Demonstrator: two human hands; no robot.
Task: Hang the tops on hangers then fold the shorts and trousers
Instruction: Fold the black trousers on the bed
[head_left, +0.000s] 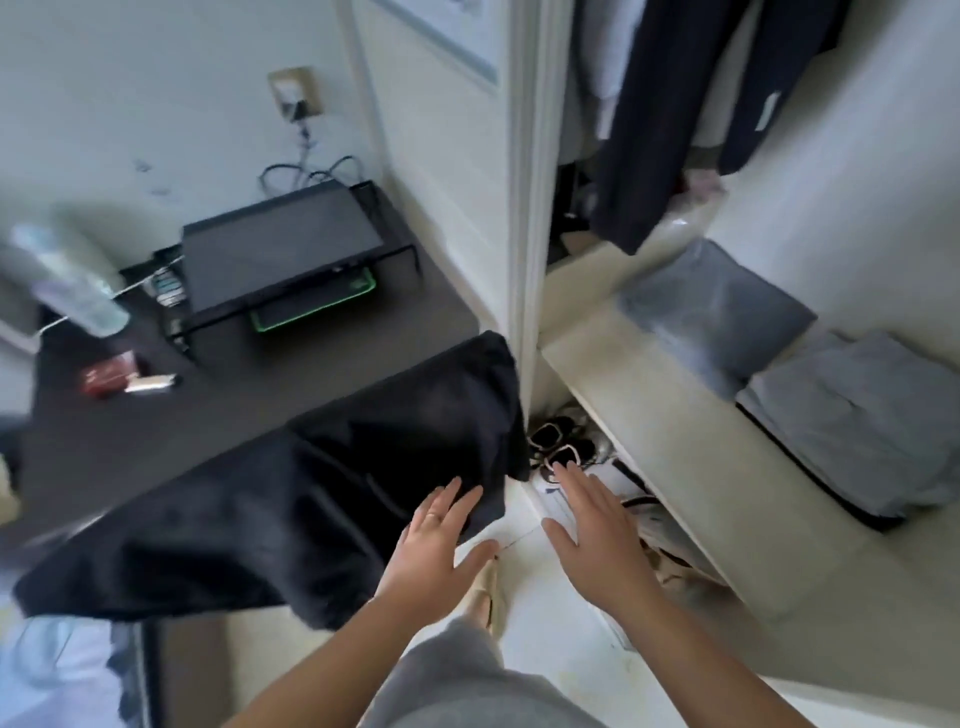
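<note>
Nearest the camera, two bare forearms reach forward over a leg in grey cloth. The left hand (439, 540) is flat with fingers spread, its fingertips over the near corner of the black garment (311, 493). Whether they press the cloth or hover just above it cannot be told. The right hand (587, 525) is also flat and holds nothing. It hangs just beside that corner, above the floor (550, 639) and near the shoes (561, 447).

The black garment is draped over the front edge of the dark worktop (260, 374), and much of it hangs down off the edge. The blur hides whether it is a top or trousers.

To the right, folded grey clothes (852, 431) lie on a closet shelf (649, 415), with dark clothes (675, 130) hanging above.

The step in hand looks like taking up the black garment. It would go best with each of the hands pinching one corner of the hanging edge, then lifting it clear and spreading it flat on the worktop. That avoids bunching and shows whether it needs a hanger or a fold.
</note>
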